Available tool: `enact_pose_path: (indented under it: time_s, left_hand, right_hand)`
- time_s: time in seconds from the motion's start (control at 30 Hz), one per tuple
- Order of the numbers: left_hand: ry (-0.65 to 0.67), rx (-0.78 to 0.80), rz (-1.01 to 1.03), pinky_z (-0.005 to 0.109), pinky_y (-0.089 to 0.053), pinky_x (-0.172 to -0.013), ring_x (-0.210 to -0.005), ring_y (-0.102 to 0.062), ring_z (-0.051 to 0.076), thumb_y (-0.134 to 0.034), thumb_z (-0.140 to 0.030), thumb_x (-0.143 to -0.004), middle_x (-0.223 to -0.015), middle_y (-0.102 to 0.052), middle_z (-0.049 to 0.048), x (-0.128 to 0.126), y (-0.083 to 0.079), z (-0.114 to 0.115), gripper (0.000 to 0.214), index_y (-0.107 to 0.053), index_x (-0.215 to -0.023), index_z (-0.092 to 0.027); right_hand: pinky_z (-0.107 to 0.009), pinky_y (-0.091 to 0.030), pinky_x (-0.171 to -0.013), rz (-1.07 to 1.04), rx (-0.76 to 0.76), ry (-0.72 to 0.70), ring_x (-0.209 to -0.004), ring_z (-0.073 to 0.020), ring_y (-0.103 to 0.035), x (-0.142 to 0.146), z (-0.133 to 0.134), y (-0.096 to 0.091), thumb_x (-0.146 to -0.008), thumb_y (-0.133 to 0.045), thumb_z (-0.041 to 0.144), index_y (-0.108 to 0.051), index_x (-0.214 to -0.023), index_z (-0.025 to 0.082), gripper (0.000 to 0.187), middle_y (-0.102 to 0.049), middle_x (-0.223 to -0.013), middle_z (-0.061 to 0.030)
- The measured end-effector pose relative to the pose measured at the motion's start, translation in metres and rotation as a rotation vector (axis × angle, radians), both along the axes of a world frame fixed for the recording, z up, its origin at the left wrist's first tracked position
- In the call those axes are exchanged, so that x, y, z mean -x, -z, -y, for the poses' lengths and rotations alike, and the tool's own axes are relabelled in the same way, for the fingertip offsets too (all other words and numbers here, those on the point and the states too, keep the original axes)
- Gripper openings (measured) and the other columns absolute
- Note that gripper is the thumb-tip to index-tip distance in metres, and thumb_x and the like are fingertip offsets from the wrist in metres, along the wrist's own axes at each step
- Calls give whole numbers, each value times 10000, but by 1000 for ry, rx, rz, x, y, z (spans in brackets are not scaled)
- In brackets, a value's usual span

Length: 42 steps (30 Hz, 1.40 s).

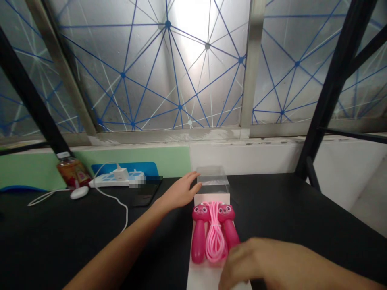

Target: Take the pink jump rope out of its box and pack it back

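We are keeping a pink skipping rope (215, 237) with two cat-faced handles lying on a white tray (208, 199) on the desk (272, 201), with a clear plastic box (212, 177) just beyond it. Our left grip (179, 193) is spreading open, holding nothing, beside the box. Our right grip (256, 262) is hovering by the tray's cut-off near end; we cannot tell whether it is holding anything.

Bright glare through the window (193, 48) (edges bowed).
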<state>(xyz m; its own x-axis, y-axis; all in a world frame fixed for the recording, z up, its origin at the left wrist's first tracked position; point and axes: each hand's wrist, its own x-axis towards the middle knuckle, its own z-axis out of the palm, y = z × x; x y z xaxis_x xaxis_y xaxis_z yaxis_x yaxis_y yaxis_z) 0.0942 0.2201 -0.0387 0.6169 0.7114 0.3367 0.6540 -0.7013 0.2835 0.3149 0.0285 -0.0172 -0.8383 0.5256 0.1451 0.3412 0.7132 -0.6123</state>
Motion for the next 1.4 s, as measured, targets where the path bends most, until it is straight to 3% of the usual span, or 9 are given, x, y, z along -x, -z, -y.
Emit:
enact_pose_path:
  time_s: [0.07,0.13,0.23,0.4,0.67,0.9,1.03,1.2,1.4]
  left_hand:
    - [-27,-60,-22,344,-456,-895,-1025,-617,241,-433,-414,-959,-1219,-627,105,9,-8,25,389,-592,-1231,-186]
    - [-38,13,-98,303,-455,-703,-834,-633,218,-447,-465,-948,-973,-678,55,19,-13,49,365,-626,-1145,-215]
    - [-19,173,-170,266,-384,-575,-712,-613,195,-504,-533,-907,-867,-677,26,26,-12,70,435,-600,-1200,-227]
    - [6,285,-153,253,-334,-536,-645,-590,178,-476,-495,-927,-758,-673,21,20,-5,79,354,-650,-1011,-198]
    - [10,283,-98,245,-297,-516,-640,-588,169,-559,-459,-880,-741,-675,7,13,-6,86,285,-633,-965,-197]
    - [48,286,-83,243,-306,-521,-617,-588,158,-544,-452,-890,-731,-675,-2,13,0,86,292,-632,-1021,-207]
    - [43,265,-110,243,-323,-527,-609,-581,160,-547,-472,-886,-740,-678,7,19,-5,80,329,-644,-1055,-207]
    - [55,246,-151,242,-339,-530,-637,-600,166,-526,-484,-897,-790,-698,25,19,-7,78,342,-660,-1036,-202]
    - [58,232,-145,250,-352,-535,-633,-605,170,-521,-479,-899,-790,-704,28,15,-6,82,344,-661,-1047,-202]
  right_hand:
    - [-266,-453,-805,-61,-76,276,-839,-149,-629,-8,-11,0,-956,-523,276,-667,-1002,202,168,-695,-929,-11]
    - [-287,-446,-735,-57,-200,548,-791,-161,-599,-13,-26,8,-944,-507,229,-645,-1028,199,165,-652,-911,-28]
    - [-328,-446,-718,31,-262,701,-810,-193,-584,-17,-44,29,-905,-577,306,-585,-1165,189,285,-595,-1013,-71]
    - [-332,-456,-767,-33,-157,651,-835,-187,-584,-14,-55,49,-899,-594,312,-592,-1138,205,262,-587,-1003,-54]
    - [-286,-462,-651,-149,17,627,-741,-166,-599,-21,-60,51,-882,-632,330,-604,-1107,195,264,-650,-907,-26]
    - [-322,-486,-794,-159,-22,557,-889,-196,-624,-26,-65,49,-902,-607,313,-606,-1111,210,233,-676,-1044,-50]
    - [-360,-467,-888,-47,-156,571,-996,-226,-616,-26,-60,47,-943,-547,360,-571,-1235,223,323,-655,-1139,-76]
    - [-382,-478,-868,111,-272,612,-979,-251,-638,-22,-55,45,-994,-428,399,-583,-1226,201,342,-672,-1087,-102]
    - [-382,-491,-859,105,-282,608,-971,-239,-636,-21,-54,48,-1008,-393,377,-551,-1225,187,329,-653,-1097,-103]
